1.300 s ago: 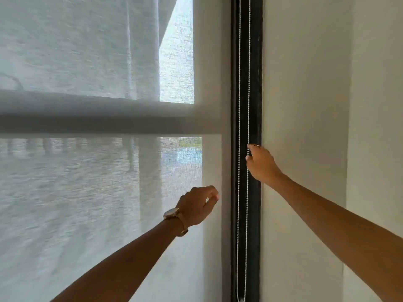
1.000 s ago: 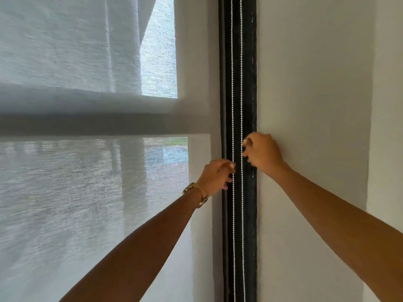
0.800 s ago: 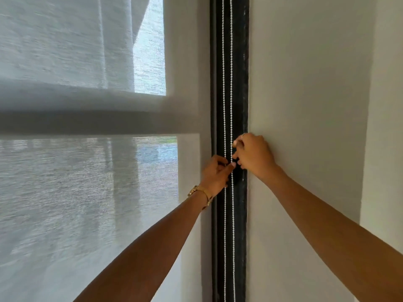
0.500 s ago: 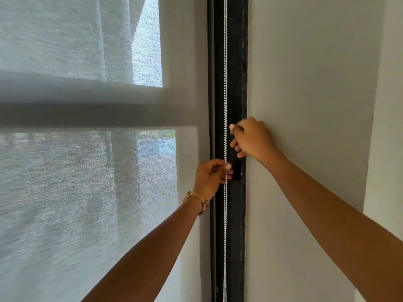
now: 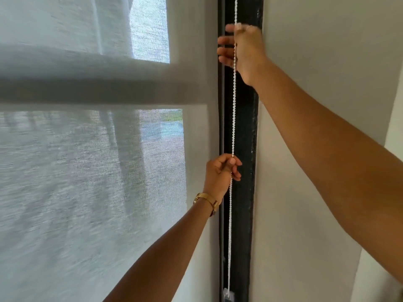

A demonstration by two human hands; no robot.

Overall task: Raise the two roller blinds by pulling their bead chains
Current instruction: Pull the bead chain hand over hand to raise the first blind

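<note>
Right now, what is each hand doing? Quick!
Left hand: shut, pinching the chain low down.
Right hand: up high on the chain, fingers partly spread; grip cannot be told.

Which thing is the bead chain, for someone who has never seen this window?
Find the black frame between the pale blind and the wall. The bead chain is the thin white beaded string hanging down it, pinched by the right hand above and the left hand below.

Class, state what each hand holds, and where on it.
Both hold the white bead chain: the left hand pinches it mid-length, the right hand grips it higher, near the picture's top.
</note>
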